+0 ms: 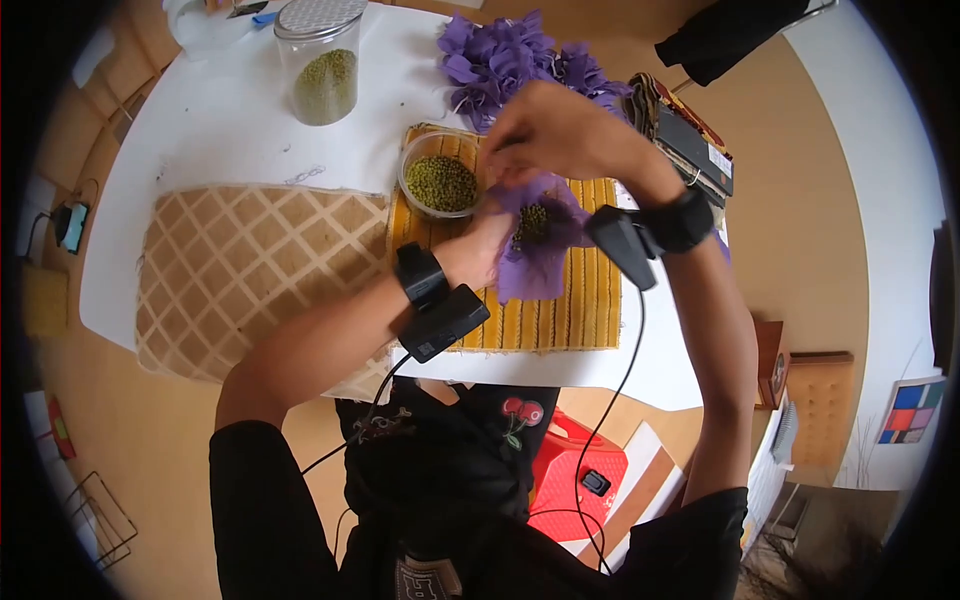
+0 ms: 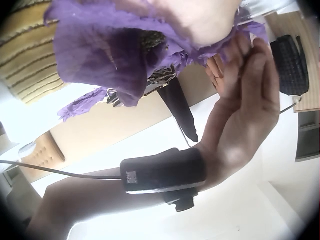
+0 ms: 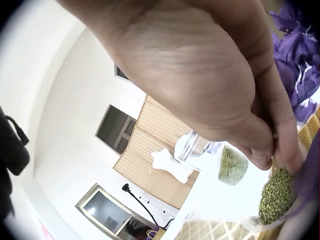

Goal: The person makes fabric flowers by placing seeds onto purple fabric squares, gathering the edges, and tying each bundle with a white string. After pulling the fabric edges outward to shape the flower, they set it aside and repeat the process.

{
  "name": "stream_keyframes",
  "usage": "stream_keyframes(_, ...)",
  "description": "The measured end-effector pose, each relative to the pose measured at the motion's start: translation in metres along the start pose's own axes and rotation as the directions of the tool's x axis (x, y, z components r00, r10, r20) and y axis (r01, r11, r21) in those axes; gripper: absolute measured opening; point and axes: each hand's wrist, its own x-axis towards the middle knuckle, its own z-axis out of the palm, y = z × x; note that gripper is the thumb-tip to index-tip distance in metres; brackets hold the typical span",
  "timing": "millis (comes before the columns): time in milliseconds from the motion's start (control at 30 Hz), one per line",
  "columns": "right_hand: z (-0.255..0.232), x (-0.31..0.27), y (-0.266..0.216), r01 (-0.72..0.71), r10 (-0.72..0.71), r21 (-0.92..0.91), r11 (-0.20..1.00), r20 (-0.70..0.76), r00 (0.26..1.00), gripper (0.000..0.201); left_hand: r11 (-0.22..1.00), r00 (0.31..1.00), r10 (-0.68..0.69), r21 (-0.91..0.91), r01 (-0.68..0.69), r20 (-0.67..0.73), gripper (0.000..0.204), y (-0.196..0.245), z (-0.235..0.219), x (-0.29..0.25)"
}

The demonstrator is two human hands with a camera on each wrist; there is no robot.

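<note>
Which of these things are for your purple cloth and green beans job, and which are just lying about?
Seem part of the job:
- purple cloth, held by the left hand
- green beans in the bowl
- striped yellow mat underneath
- probably the jar and purple heap

Probably just lying about:
- checked mat
- dark stack
- red stool
</note>
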Motion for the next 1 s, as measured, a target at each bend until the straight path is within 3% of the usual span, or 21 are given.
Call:
stream_keyframes(33,-0.006,-0.01,0.001,-0.03,0.03,-0.048,0.998,0.011,0.999,0.018,0.998,0.999,0.002,0.063,-0.005,0.046,0.03,0.002,0.004,-0.003)
stream_keyframes(100,-0.009,-0.024,0.002,-0.061,0.064,-0.1,0.993,0.023,0.998,0.017,0.999,0.999,0.02,0.024,-0.021,0.038,0.03,0.0,0.002,-0.004)
stream_keyframes(167,-0.005,-0.033,0.007,-0.241,0.243,-0.04,0.97,0.053,0.969,0.016,0.999,0.999,0.031,-0.005,-0.031,0.031,0.03,0.0,0.003,-0.004)
stream_keyframes(267,0.004,-0.033,0.012,-0.222,0.233,-0.163,0.961,0.047,0.971,0.018,0.996,1.0,-0.002,-0.09,0.0,-0.014,0.026,0.001,0.004,-0.002)
stream_keyframes(333,0.004,-0.034,0.007,-0.235,0.246,-0.179,0.955,0.042,0.968,0.019,0.964,1.0,-0.005,-0.267,0.001,-0.012,0.024,0.0,0.001,0.001)
stream_keyframes(367,0.003,-0.035,0.004,-0.249,0.262,-0.199,0.948,0.038,0.964,0.02,0.964,1.0,-0.004,-0.265,0.0,-0.012,0.024,0.001,0.005,-0.001)
stream_keyframes(433,0.001,-0.036,0.002,-0.263,0.273,-0.179,0.948,0.028,0.962,0.021,0.997,0.999,0.018,-0.071,-0.02,-0.034,0.022,0.003,0.014,-0.004)
stream_keyframes(500,-0.002,-0.038,0.0,-0.278,0.285,-0.159,0.947,0.02,0.958,0.023,0.998,0.999,0.032,-0.059,-0.033,-0.023,0.021,0.001,0.013,-0.005)
stream_keyframes(567,-0.004,-0.036,-0.002,-0.249,0.276,-0.255,0.934,0.073,0.958,0.026,0.997,0.999,0.05,-0.05,-0.05,-0.018,0.021,0.002,0.013,-0.005)
stream_keyframes(667,-0.003,-0.035,0.002,-0.297,0.319,-0.196,0.935,0.092,0.943,0.029,0.999,0.999,0.024,-0.039,-0.025,-0.025,0.023,0.002,0.01,-0.004)
stream_keyframes(767,-0.006,-0.033,-0.003,-0.296,0.331,-0.232,0.927,0.128,0.935,0.025,1.0,0.997,0.014,-0.02,-0.012,0.074,0.034,0.001,0.002,-0.002)
stream_keyframes(833,-0.007,-0.03,-0.003,-0.25,0.296,-0.291,0.923,0.125,0.947,0.024,0.994,0.99,0.059,0.088,-0.071,0.131,0.031,0.002,0.002,-0.004)
stream_keyframes(900,-0.007,-0.026,-0.003,-0.201,0.258,-0.349,0.915,0.125,0.958,0.023,0.999,0.991,0.034,0.013,-0.036,0.13,0.029,0.0,-0.003,-0.003)
stream_keyframes(967,-0.003,-0.019,-0.003,-0.121,0.114,-0.234,0.965,-0.041,0.993,0.02,0.998,0.992,0.008,-0.06,0.0,0.128,0.028,-0.001,-0.008,-0.002)
stream_keyframes(1000,0.0,-0.015,-0.004,-0.12,0.113,-0.231,0.965,-0.044,0.993,0.02,1.0,0.992,0.014,-0.021,-0.011,0.128,0.026,-0.001,-0.01,0.0)
